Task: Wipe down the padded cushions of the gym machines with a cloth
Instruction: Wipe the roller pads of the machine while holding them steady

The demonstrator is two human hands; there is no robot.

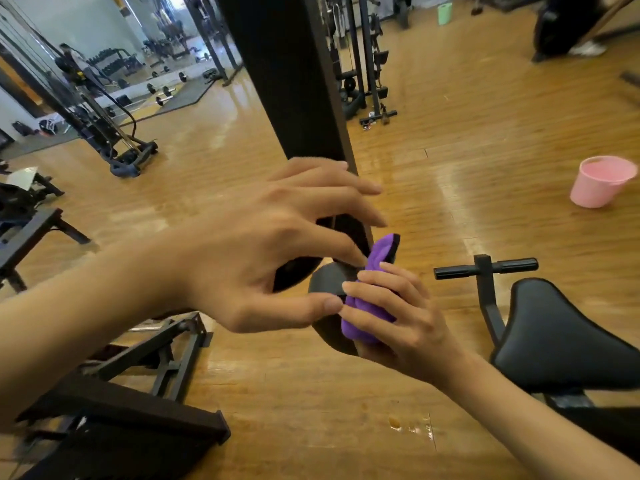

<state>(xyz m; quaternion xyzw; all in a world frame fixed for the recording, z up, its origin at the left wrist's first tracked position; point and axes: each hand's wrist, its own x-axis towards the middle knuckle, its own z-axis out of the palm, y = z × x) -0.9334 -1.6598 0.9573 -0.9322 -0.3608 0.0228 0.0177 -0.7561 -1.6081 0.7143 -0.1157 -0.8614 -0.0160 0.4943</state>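
The cloth (363, 322) is showing as a bright purple, fleecy piece with a dark trim along its upper edge, bunched into a thick wad rather than lying flat. It is sitting in the right hand (401, 317), whose fingers (374, 289) are curling over its front and gripping it, with the top of the wad sticking up above them. The cloth is being held up against a small rounded black pad (327, 282) at the foot of a tall black upright (287, 81); whether it is pressing on the pad cannot be told.

The left hand (263, 247) is hovering just beside it with its fingers (346, 188) spreading wide. Its forefinger tip is touching the upper part of the cloth and its thumb tip is meeting the right forefinger, but it is gripping nothing.

To the right, a black padded seat (561, 337) is standing with smooth, slightly glossy upholstery, and a black handle bar (485, 268) is crossing a post between it and the pad. A black metal frame (138, 393) is lying low at the lower left.

The floor (450, 116) is glossy wood planking, reflecting light in streaks, with a small wet patch (394, 422) near the bottom. A pink bucket (599, 181) is standing on it well apart to the right. Further back, a mirror (86, 29) is lining the wall, dumbbells (162, 95) are lying on a dark mat, and a pale green roll (445, 13) is standing near the far machines.
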